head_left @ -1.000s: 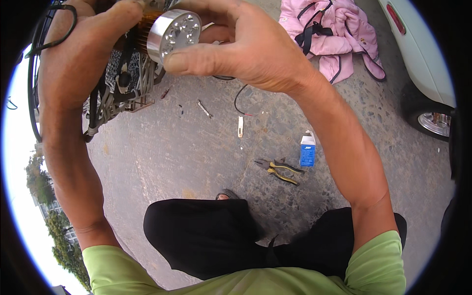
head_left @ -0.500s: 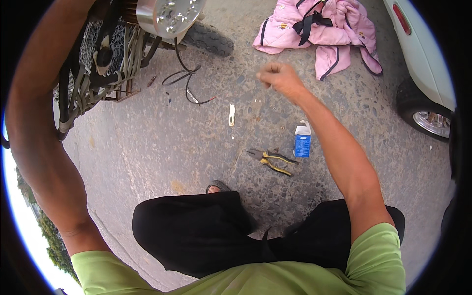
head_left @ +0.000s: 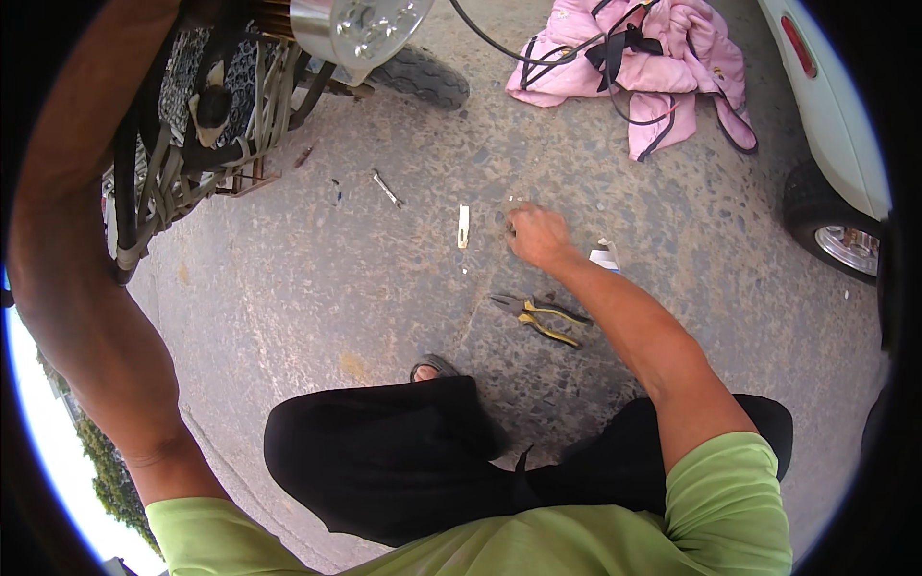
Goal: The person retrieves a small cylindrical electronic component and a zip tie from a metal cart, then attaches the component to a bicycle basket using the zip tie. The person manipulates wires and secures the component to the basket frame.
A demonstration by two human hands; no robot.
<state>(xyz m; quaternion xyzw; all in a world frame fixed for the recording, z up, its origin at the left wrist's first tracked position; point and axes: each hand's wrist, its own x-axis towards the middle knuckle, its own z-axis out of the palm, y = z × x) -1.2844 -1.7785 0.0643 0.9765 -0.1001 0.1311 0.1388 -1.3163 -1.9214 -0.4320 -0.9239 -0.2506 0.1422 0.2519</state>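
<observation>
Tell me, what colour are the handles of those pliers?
The pliers' handles are yellow and black, best seen in the head view.

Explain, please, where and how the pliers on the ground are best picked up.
Probably by both yellow-and-black handles, with the right hand coming from the person's right: the pliers lie with their metal head pointing left and the handles slightly spread toward the right, so one palm could likely close around both.
</observation>
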